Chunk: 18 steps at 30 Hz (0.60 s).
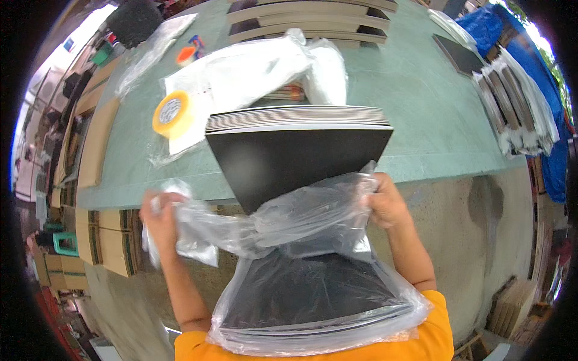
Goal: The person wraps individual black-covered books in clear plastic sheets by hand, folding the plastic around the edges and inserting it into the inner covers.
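A thick stack of black-faced boards (301, 156) with pale edges stands tilted at the table's front edge. Clear plastic bag film (307, 204) crosses its lower part in bunched folds. My right hand (384, 201) pinches the film beside the stack's right side. My left hand (161, 213), slightly blurred, grips a crumpled end of film off to the left. Below, black boards in clear plastic (313, 289) rest against my orange shirt. Bunched film hides whether these boards and the upper stack are joined.
On the green table (421, 120) lie a yellow tape roll (171, 114), white plastic bags (253, 69) and an orange roll (185, 55). More board stacks (307, 21) sit at the back. Wrapped stacks (515, 108) stand at the right, flattened cartons (108, 240) at the left.
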Available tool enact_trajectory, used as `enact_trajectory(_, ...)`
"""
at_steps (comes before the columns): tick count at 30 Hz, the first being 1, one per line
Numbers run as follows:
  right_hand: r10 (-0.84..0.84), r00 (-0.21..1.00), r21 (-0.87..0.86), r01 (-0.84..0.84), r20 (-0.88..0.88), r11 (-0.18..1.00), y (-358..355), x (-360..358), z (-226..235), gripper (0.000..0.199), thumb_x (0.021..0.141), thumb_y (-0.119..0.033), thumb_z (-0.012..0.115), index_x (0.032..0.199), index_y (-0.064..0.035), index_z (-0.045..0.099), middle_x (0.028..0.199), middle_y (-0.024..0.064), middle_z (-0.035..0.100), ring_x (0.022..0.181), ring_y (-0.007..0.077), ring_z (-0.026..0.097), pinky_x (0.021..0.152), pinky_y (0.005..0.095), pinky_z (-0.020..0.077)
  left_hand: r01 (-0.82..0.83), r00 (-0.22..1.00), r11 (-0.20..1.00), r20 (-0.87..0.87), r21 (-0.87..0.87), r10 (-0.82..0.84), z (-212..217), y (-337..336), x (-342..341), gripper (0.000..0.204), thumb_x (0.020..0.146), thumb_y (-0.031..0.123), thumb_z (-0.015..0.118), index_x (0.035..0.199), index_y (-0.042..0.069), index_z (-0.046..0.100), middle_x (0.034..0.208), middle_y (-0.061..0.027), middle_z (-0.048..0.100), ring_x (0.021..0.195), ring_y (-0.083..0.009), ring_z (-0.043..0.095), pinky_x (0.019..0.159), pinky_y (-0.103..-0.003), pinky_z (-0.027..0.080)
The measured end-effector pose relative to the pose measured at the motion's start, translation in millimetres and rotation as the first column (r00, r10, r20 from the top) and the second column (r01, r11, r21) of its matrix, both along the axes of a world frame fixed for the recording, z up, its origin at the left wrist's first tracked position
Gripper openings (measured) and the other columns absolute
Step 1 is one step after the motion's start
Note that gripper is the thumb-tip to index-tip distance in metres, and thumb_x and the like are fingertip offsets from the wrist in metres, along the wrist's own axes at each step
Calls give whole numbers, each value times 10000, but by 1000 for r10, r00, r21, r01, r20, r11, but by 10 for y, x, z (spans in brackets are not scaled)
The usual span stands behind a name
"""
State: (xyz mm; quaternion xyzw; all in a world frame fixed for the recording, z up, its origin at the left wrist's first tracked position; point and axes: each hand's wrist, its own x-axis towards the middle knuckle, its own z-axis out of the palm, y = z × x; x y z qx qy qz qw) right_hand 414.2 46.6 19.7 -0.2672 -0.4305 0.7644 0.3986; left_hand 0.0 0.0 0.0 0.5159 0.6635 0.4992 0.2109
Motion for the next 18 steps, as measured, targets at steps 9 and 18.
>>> enact_trajectory(9, 44, 997, -151, -54, -63, 987, -80, -670, 162, 226, 816, -230, 574, 699, -38, 548, 599, 10, 527, 518, 84, 461, 480, 207, 368, 759, 648, 641, 228, -113, -727, 630, 130, 1572, 137, 735, 131, 643, 730, 21, 563, 614, -42, 539, 596, -49, 475, 529, -221, 381)
enact_trajectory(18, 43, 998, -54, -41, 41, 998, -175, -288, 18, 216, 817, -204, 572, 706, -20, 549, 629, 41, 543, 551, 104, 502, 517, 233, 409, 112, 954, 964, -245, -239, -172, 628, 352, 514, 164, 726, 161, 607, 756, 4, 573, 665, -102, 595, 608, -175, 564, 582, -286, 430)
